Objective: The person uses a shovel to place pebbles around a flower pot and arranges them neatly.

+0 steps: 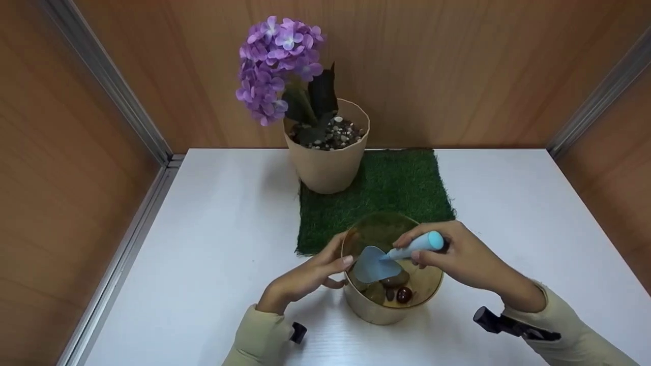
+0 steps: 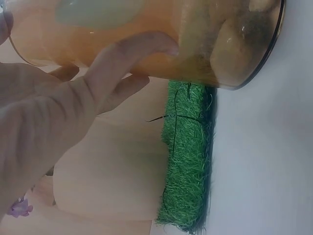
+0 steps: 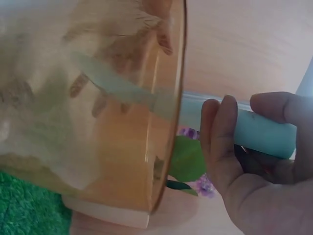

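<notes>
A light-blue hand trowel (image 1: 377,264) is in my right hand (image 1: 460,254), which grips it by the handle (image 3: 259,132). Its blade dips inside a clear amber glass container (image 1: 377,312), over the stones. My left hand (image 1: 310,272) holds the container's left side, with the thumb close to the rim and the fingers spread along the wall. Through the glass, rounded stones (image 2: 239,51) show at the bottom. From above, a glossy dark-red stone (image 1: 404,295) lies among brown ones, partly covered by the blade.
Behind the container lies a green artificial grass mat (image 1: 407,178) on the white table (image 1: 213,223). A beige pot (image 1: 328,170) with purple flowers (image 1: 279,61) and pebbly soil stands on the mat's back left. Wooden panels (image 1: 457,76) enclose the back and sides.
</notes>
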Motion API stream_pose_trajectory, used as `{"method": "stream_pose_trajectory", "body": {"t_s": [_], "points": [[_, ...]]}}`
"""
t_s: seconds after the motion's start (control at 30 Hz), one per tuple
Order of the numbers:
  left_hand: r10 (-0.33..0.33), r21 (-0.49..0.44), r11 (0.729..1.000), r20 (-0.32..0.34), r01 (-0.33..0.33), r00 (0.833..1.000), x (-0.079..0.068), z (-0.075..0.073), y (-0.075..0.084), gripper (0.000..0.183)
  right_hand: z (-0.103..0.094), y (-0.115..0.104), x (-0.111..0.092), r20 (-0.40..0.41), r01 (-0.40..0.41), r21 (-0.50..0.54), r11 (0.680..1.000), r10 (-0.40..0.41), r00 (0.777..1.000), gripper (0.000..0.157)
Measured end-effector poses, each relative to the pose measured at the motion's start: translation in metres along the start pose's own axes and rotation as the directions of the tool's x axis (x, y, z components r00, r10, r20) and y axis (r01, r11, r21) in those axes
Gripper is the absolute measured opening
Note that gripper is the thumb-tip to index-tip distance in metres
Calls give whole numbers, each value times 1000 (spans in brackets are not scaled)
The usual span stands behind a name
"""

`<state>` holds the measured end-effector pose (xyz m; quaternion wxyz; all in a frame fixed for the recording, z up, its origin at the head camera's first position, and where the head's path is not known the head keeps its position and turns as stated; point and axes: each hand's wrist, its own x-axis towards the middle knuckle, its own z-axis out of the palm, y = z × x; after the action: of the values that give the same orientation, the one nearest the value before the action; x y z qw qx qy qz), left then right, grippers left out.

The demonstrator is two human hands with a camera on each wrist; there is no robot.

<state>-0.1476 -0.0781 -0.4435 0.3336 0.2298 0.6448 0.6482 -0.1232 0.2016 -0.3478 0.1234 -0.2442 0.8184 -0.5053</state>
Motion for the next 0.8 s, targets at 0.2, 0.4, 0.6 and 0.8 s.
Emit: {"method": "stream_pose_trajectory", "body": {"t_s": [0.2,0.4,0.6,0.8], "points": [[-15,-8,1000,10,15,1000,3,4,1,55,7,4,3,24,1,-88,996,1,1000,20],[-6,0,1000,17,6,1000,4,4,3,54,13,6,4,59,44,-140,989,-36,998,19],[-4,1,1000,23,4,1000,4,4,3,54,21,8,6,110,69,-182,981,-50,993,21],[9,-4,1000,25,-9,1000,4,4,1,55,32,10,9,151,115,-200,973,-85,985,21]]}}
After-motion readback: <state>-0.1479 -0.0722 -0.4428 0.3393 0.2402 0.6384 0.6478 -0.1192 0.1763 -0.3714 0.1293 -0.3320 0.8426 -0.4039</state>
